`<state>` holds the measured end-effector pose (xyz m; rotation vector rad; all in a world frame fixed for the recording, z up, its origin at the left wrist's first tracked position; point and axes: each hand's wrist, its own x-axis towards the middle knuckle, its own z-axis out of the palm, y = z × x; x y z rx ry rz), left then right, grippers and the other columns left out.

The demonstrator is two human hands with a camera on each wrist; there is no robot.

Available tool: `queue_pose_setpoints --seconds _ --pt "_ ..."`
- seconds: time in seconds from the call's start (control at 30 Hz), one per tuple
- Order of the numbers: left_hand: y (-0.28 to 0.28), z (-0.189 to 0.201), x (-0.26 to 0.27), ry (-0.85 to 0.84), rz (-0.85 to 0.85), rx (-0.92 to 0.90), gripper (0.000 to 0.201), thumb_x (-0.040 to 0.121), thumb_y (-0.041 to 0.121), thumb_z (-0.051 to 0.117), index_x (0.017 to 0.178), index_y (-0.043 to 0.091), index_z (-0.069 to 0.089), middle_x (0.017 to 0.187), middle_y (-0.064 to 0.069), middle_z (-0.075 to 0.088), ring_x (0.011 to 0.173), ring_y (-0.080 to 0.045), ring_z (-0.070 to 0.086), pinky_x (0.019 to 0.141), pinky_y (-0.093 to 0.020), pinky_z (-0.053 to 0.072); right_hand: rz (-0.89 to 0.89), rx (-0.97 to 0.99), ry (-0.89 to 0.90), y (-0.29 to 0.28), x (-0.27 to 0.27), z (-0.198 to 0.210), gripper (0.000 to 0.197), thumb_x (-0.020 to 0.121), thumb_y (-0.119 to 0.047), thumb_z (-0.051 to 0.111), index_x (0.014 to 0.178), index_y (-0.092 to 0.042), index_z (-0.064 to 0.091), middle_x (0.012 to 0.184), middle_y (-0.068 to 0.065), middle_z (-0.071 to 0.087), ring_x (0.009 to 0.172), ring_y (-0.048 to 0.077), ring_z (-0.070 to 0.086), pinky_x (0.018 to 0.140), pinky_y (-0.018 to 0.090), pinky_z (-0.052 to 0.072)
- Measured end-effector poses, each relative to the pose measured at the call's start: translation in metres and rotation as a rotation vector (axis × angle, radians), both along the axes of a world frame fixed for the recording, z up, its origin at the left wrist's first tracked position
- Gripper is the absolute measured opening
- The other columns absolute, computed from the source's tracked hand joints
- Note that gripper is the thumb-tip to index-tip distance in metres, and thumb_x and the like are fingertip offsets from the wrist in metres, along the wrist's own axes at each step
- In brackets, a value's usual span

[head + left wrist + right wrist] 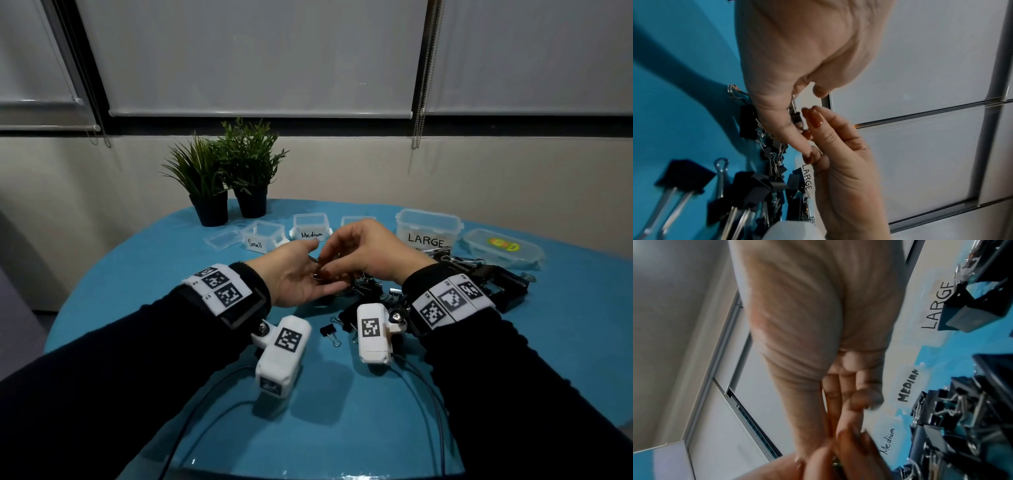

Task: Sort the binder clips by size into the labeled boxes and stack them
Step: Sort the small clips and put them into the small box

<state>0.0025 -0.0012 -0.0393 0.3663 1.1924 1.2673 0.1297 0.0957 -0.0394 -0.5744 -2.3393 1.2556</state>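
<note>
Both hands meet above a pile of black binder clips (366, 287) in the middle of the blue table (171, 274). My left hand (318, 274) lies palm up with fingers nearly straight, small clips resting on it. My right hand (339, 257) reaches down with curled fingers and pinches a small binder clip (796, 116) against the left fingers (777, 123). The clear boxes marked Small (262, 236), Medium (310, 228) and LARGE (426, 228) stand open in a row behind the hands. Large clips (496, 284) lie to the right.
Two potted plants (226, 178) stand at the back left. Loose clear lids (222, 237) lie left of the Small box, and a lid with a sticker (503, 248) right of LARGE. Another clear box (356, 221) is half hidden behind my right hand. One small clip (330, 334) lies alone near my wrists.
</note>
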Motion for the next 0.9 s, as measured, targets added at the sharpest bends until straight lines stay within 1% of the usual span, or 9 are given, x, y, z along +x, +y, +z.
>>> queue_pose_setpoints --seconds 0.07,0.13,0.23,0.33,0.4,0.47,0.57,0.77,0.9 --pt "0.001 0.0 -0.003 -0.016 0.052 -0.006 0.051 0.108 0.041 0.034 0.105 -0.006 0.053 0.088 -0.019 0.06 0.072 -0.027 0.063 0.05 -0.03 0.059 -0.072 0.031 0.034 0.004 0.0 -0.001 0.015 0.074 -0.002 0.086 0.083 -0.006 0.074 0.074 0.003 0.074 0.063 0.01 0.064 0.062 0.024 0.052" --pt "0.003 -0.005 -0.007 0.093 0.076 -0.055 0.04 0.105 0.04 0.045 0.084 0.008 0.054 0.072 -0.009 0.057 0.06 -0.018 0.056 0.046 -0.023 0.049 -0.138 0.094 -0.016 0.008 0.002 -0.001 0.015 0.074 -0.008 0.087 0.078 -0.006 0.073 0.07 0.003 0.071 0.062 0.008 0.061 0.065 0.026 0.053" --pt "0.002 -0.012 -0.015 0.634 0.044 -0.042 0.035 0.092 0.04 0.068 0.071 0.017 0.054 0.062 -0.001 0.052 0.054 -0.015 0.046 0.044 -0.021 0.031 -0.118 0.205 -0.317 0.008 0.006 -0.002 0.014 0.073 -0.011 0.088 0.082 -0.01 0.077 0.085 0.007 0.077 0.076 0.016 0.069 0.081 0.035 0.06" --pt "-0.012 -0.003 -0.017 1.219 -0.318 0.094 0.033 0.072 0.043 0.087 0.079 0.018 0.066 0.069 0.004 0.058 0.064 -0.015 0.048 0.051 -0.023 0.036 -0.123 0.231 -0.499 0.006 0.008 -0.005 0.023 0.07 -0.014 0.09 0.089 -0.017 0.079 0.09 0.002 0.078 0.078 0.016 0.071 0.065 0.025 0.056" --pt "-0.02 0.007 -0.014 1.395 -0.651 0.071 0.042 0.06 0.049 0.093 0.09 0.028 0.073 0.072 0.016 0.062 0.067 -0.008 0.052 0.061 -0.022 0.039 -0.143 0.221 -0.517 0.006 0.007 -0.006 0.025 0.069 -0.013 0.09 0.09 -0.016 0.079 0.089 0.002 0.077 0.07 0.011 0.067 0.058 0.02 0.05" --pt "-0.022 0.009 -0.013 1.562 -0.792 0.035 0.051 0.052 0.052 0.095 0.095 0.037 0.073 0.072 0.021 0.059 0.066 -0.003 0.053 0.062 -0.021 0.039 -0.142 0.204 -0.529 0.007 0.006 -0.007 0.024 0.07 -0.013 0.09 0.092 -0.013 0.078 0.084 0.001 0.075 0.067 0.009 0.064 0.056 0.018 0.048" --pt "-0.016 0.004 -0.011 1.641 -0.771 0.129 0.051 0.053 0.051 0.096 0.096 0.037 0.072 0.072 0.016 0.055 0.064 -0.006 0.049 0.059 -0.023 0.038 -0.114 0.232 -0.557 0.007 0.005 -0.009 0.019 0.076 -0.016 0.086 0.093 -0.013 0.076 0.079 -0.004 0.069 0.065 0.007 0.061 0.056 0.016 0.044" --pt "-0.007 -0.002 -0.008 1.68 -0.752 0.195 0.027 0.07 0.037 0.09 0.091 0.029 0.076 0.066 0.019 0.055 0.057 0.003 0.049 0.058 -0.018 0.036 -0.122 0.286 -0.471 0.009 0.01 -0.008 0.005 0.09 -0.019 0.073 0.093 -0.015 0.074 0.091 0.0 0.073 0.079 0.012 0.063 0.069 0.022 0.05" --pt "-0.005 -0.004 -0.009 1.718 -0.84 0.136 0.029 0.08 0.041 0.082 0.099 0.021 0.071 0.074 0.015 0.059 0.068 -0.006 0.053 0.061 -0.017 0.038 -0.185 0.237 -0.312 0.014 0.017 -0.003 0.008 0.09 -0.019 0.073 0.093 -0.011 0.073 0.093 0.003 0.075 0.079 0.012 0.064 0.077 0.024 0.053"
